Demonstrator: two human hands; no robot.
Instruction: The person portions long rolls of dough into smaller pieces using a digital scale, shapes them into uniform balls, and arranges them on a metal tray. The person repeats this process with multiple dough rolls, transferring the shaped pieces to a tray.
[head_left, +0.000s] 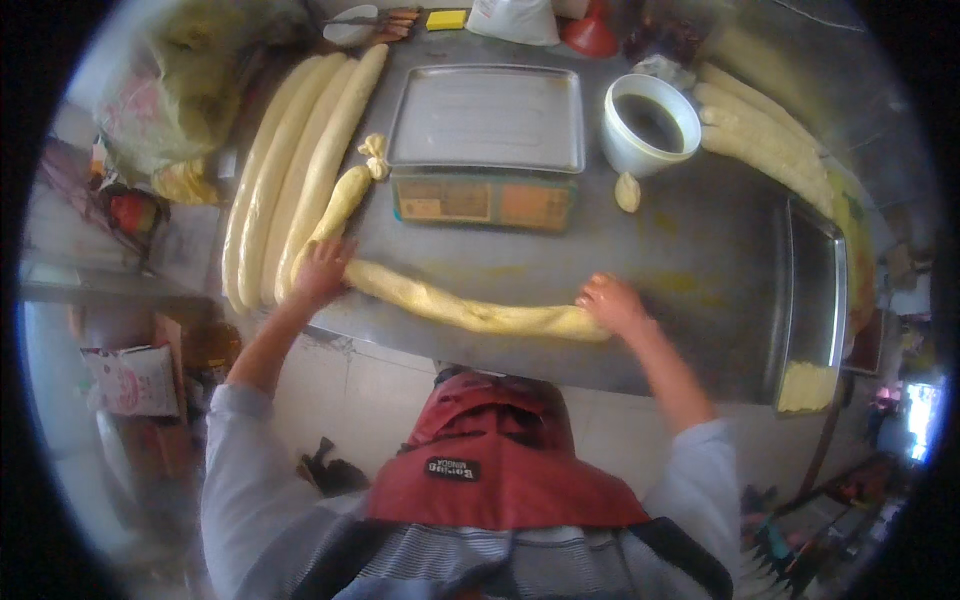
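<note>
A long, slightly twisted dough rope (465, 311) lies across the near part of a metal worktable (525, 262). My left hand (324, 271) is wrapped over its left part, where a thicker dough piece (345, 201) runs up and away; the hand hides whether the two are one piece. At the rope's right end, my right hand (611, 300) grips the dough with its fingers curled over. Several smooth, pale dough logs (300, 180) lie side by side just left of my left hand. Small dough scraps (373, 155) sit beyond the thicker piece.
A metal tray (487, 116) rests on a box-like block (480, 201) at the middle. Right of it stand a white bucket (613, 135) of dark liquid and a dough lump (628, 193). More dough (765, 142) and a narrow tray (814, 285) line the right side.
</note>
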